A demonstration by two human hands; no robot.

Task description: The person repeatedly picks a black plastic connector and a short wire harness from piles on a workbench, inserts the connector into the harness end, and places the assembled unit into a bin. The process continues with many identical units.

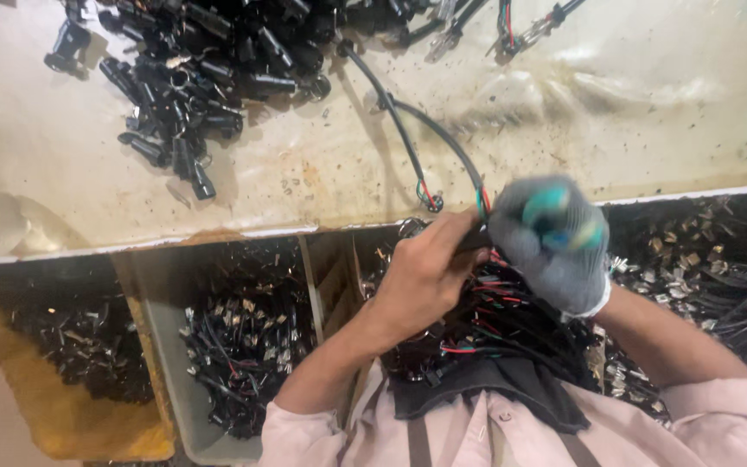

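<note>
My bare left hand [421,277] pinches the near end of a black cable [456,149] at the table's front edge. Red and green wire ends show where the cable meets my fingers. My right hand [551,242], in a grey glove, is closed around a tool with a teal and green handle [555,216], pressed right against the left hand's fingertips. The tool's tip is hidden behind the hands. A second black cable [399,130] with red and green ends lies on the table just left of them. A bundle of black, red and green wires [494,324] rests in my lap below both hands.
A stained white table [650,104] carries a heap of black cylindrical connectors [209,60] at the back left. Below its edge stand a yellow bin [71,424] and a grey bin [170,346] of black wired parts, with metal terminals [693,259] heaped at the right.
</note>
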